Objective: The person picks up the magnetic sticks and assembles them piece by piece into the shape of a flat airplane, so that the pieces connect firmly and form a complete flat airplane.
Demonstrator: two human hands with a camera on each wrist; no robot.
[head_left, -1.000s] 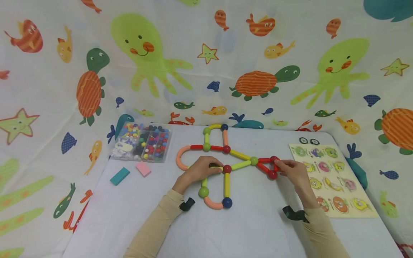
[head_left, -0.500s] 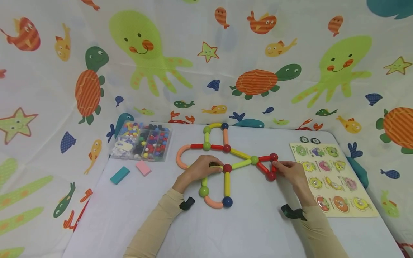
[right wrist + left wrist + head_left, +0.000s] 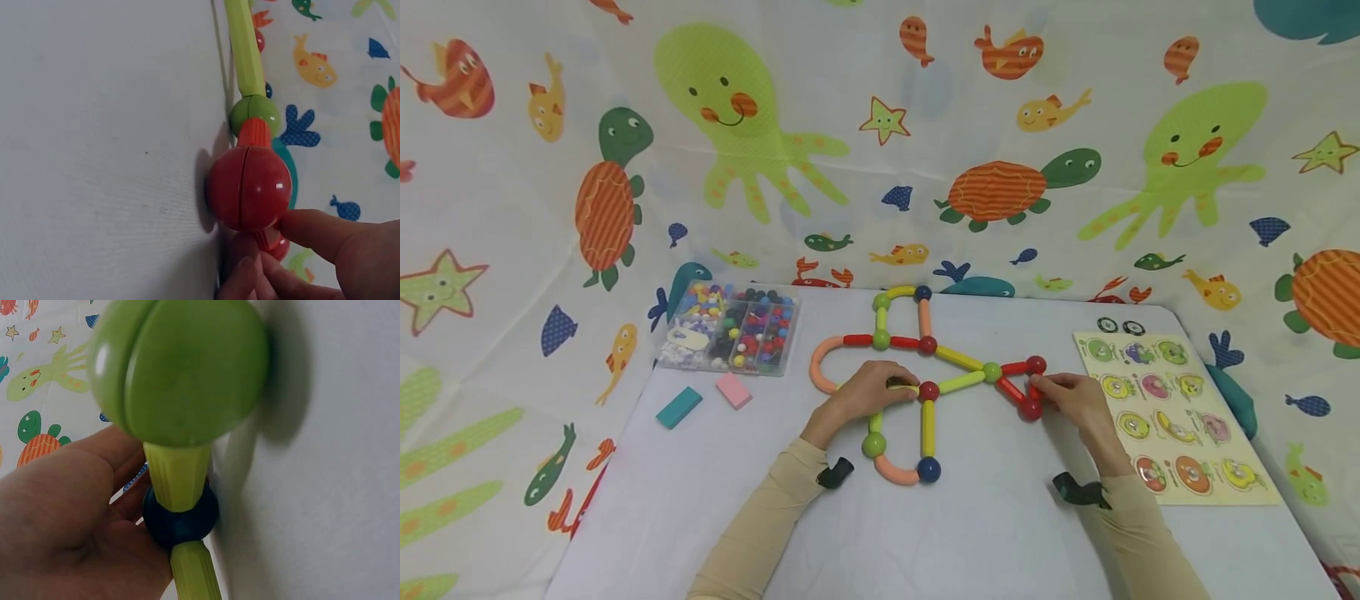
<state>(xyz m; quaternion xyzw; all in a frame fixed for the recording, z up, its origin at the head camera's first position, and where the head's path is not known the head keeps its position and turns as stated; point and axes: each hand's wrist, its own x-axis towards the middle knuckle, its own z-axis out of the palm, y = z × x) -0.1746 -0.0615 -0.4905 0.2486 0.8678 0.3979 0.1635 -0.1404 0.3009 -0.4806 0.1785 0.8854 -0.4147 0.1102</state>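
A flat figure of coloured sticks and balls (image 3: 927, 346) lies on the white table (image 3: 715, 500). My left hand (image 3: 867, 395) rests curled over a yellow-green stick (image 3: 901, 386) just left of a red ball (image 3: 928, 390). In the left wrist view the left hand (image 3: 69, 519) cups a dark blue ball (image 3: 181, 515) joined by a green stick (image 3: 178, 475) to a big green ball (image 3: 181, 369). My right hand (image 3: 1066, 395) pinches the short red stick between two red balls (image 3: 1031, 408). The right fingertips (image 3: 300, 240) show just under the red ball (image 3: 247, 187).
A clear bead box (image 3: 730, 330) stands at the back left, with a teal block (image 3: 678, 409) and a pink block (image 3: 733, 392) in front of it. A peg puzzle board (image 3: 1172, 408) lies along the right edge, two black rings (image 3: 1118, 327) behind it. A sea-creature cloth hangs all around.
My right hand has crept slightly left against the red triangle, nudging its lower ball a little. The left hand has stayed where it was.
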